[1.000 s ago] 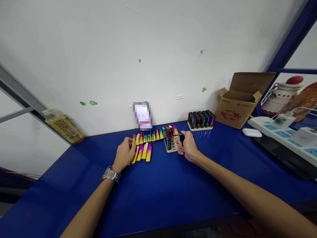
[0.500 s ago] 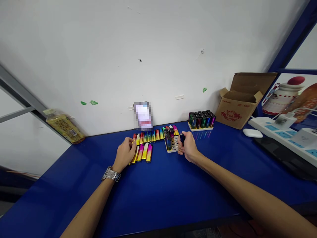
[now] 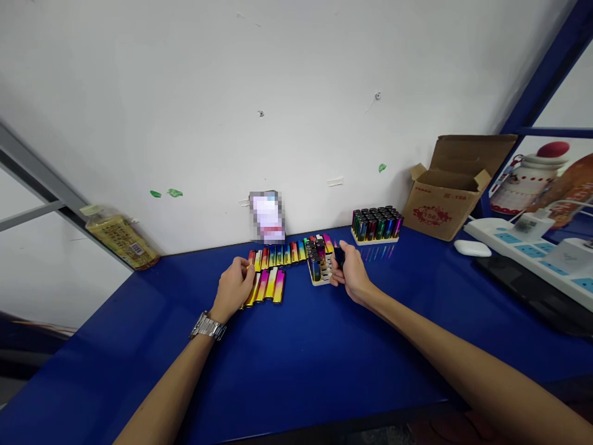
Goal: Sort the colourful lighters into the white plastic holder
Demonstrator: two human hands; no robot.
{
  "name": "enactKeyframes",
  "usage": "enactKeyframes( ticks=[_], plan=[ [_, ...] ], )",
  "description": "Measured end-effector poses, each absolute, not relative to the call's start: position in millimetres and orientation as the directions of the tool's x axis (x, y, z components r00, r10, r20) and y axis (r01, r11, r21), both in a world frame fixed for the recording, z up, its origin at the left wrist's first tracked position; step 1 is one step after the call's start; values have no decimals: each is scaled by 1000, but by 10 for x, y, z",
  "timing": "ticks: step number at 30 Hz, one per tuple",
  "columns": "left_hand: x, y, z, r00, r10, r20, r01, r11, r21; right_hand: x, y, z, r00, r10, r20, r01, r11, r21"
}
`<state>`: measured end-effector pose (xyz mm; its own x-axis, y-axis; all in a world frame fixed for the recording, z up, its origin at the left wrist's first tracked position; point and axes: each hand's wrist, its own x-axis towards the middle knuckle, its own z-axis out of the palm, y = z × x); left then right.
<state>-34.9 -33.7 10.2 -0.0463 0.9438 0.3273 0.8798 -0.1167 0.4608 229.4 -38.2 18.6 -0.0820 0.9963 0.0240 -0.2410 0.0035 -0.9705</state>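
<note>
My right hand [image 3: 353,272] is closed around a dark lighter [image 3: 340,254], held upright with the thumb at its top. A small reddish glow, like a flame, shows just above it. Left of that hand stands a white tray [image 3: 319,282] partly filled with upright black-topped lighters [image 3: 315,267]. My left hand [image 3: 235,283], with a metal watch [image 3: 207,326] at the wrist, rests at the left end of two rows of lighters. Its fingers are curled, and what lies under them is hidden. Yellow-and-pink lighters [image 3: 270,285] form the front row; multicoloured lighters [image 3: 279,254] lie behind.
A full tray of lighters [image 3: 377,224] stands by the wall. Right of it are an open cardboard box [image 3: 433,207], a white case [image 3: 472,248], a power strip [image 3: 523,250] and a black flat object [image 3: 528,293]. A phone [image 3: 267,216] and a bottle [image 3: 123,240] lean at the wall.
The lighter in my right hand has tipped slightly, and a reddish glow now shows at its top. The right hand has shifted slightly left. My left hand stays in place.
</note>
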Motion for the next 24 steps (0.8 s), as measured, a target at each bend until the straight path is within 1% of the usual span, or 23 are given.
enactKeyframes(
  ticks=[1, 3, 5, 6, 8, 10, 11, 13, 16, 18, 20, 24],
  plan=[
    [-350, -335, 101, -45, 944, 328, 881, -116, 458, 2297, -378, 189, -70, 996, 56, -262, 36, -964],
    [-355, -331, 96, -43, 944, 327, 885, -116, 452, 2316, -358, 191, -57, 983, 176, -275, 154, -949],
    [-360, -325, 90, -41, 944, 328, 886, -117, 449, 2356, -327, 191, -74, 948, 311, -206, 291, -934],
    [-362, -322, 87, -41, 943, 330, 886, -118, 448, 2383, -308, 191, -83, 930, 359, -139, 346, -928],
    [-366, -316, 80, -40, 941, 336, 887, -121, 445, 2446, -268, 191, -71, 896, 439, 48, 443, -895],
    [-368, -311, 74, -39, 939, 341, 889, -123, 442, 2508, -231, 185, -57, 854, 516, 220, 515, -828],
    [-369, -310, 73, -39, 939, 342, 889, -124, 441, 2534, -216, 180, -65, 836, 544, 275, 539, -796],
    [-368, -311, 74, -38, 939, 343, 889, -125, 440, 2573, -196, 167, -115, 815, 568, 319, 572, -756],
    [-361, -321, 84, -39, 939, 342, 891, -123, 438, 2598, -195, 160, -196, 814, 548, 344, 580, -739],
    [-347, -333, 95, -41, 939, 341, 892, -119, 437, 2604, -203, 173, -234, 813, 533, 389, 580, -716],
    [-320, -350, 106, -43, 940, 337, 892, -116, 438, 2612, -206, 197, -282, 798, 532, 471, 599, -648],
    [-205, -402, 127, -36, 945, 325, 881, -123, 456, 2627, -195, 230, -377, 766, 521, 651, 619, -440]
  ],
)
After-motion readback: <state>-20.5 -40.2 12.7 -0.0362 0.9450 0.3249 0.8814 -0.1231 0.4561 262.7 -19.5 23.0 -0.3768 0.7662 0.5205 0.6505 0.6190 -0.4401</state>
